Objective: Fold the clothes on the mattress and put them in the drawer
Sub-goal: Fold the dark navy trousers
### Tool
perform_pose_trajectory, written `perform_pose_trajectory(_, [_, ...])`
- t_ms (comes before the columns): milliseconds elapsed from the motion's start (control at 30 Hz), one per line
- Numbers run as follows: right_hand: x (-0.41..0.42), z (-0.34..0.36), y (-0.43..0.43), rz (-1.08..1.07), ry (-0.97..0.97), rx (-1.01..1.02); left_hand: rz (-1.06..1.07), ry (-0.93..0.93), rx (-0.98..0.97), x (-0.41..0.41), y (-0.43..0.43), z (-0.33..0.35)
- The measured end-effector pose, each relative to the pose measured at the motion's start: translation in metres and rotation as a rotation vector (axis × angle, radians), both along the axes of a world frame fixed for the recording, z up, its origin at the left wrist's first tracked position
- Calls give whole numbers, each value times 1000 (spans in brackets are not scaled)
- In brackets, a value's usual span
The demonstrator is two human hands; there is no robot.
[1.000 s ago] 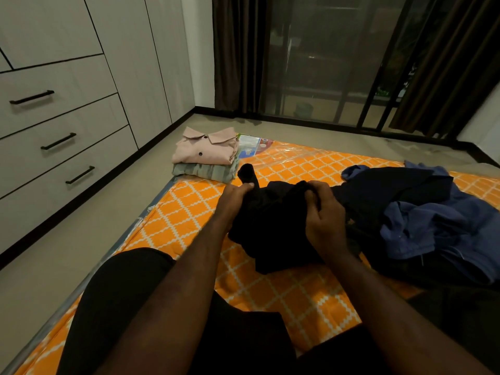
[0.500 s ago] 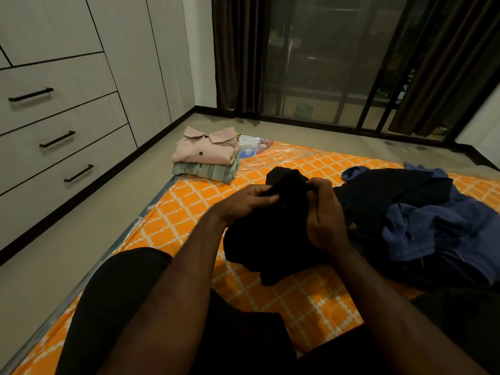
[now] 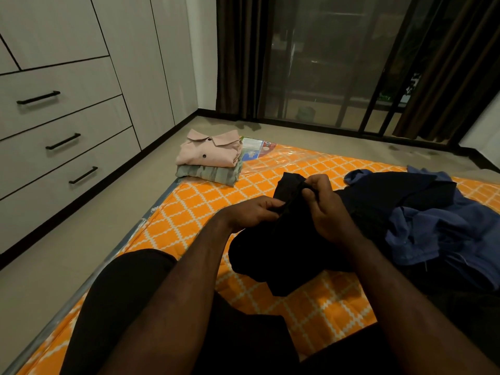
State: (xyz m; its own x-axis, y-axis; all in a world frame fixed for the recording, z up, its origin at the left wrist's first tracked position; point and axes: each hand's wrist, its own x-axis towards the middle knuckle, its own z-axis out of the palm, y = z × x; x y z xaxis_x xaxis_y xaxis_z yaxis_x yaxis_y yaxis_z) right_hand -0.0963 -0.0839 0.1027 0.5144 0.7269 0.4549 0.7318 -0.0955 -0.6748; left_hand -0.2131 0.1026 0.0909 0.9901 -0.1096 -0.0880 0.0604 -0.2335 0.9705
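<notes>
Off the mattress's left edge, across a strip of floor, stands a wardrobe with three drawers (image 3: pixel 62 142). All are closed, so nothing is being put away yet. At the mattress's far left corner sits a folded stack: a pink collared shirt (image 3: pixel 209 154) on top of a green striped garment (image 3: pixel 208 174). It is parked on the side nearest the drawers, I'd guess so it can be carried over in one go. The orange patterned mattress (image 3: pixel 200 201) itself lies on the floor.

Over its middle, the person's left hand (image 3: pixel 254 212) pinches an edge of a black garment (image 3: pixel 284 255), fingers curled into the cloth. The right hand (image 3: pixel 328 212) grips a bunched part of the same piece slightly farther off, thumb and fingers closed on it. Held between both hands like that, it looks as if they are hunting for a seam or hem to straighten before folding.

On the mattress's right side lies the unfolded heap (image 3: pixel 433 220), dark and blue garments tangled together, waiting their turn.
</notes>
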Motion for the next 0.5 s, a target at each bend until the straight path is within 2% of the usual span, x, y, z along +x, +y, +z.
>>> perform_pose_trajectory(100, [0,3,2,-27,-51,33,8,-3,-39,-2,-1,6])
perform_pose_trajectory(267, [12,21,1,-230,-36,341,160,-60,-128,-21,24,30])
perform_pose_trajectory(433, [21,60,2,-382,84,611,198,-188,-442,-28,29,17])
perform_pose_trajectory(500, [24,78,7,-387,86,674,258,-249,-483,-16,15,14])
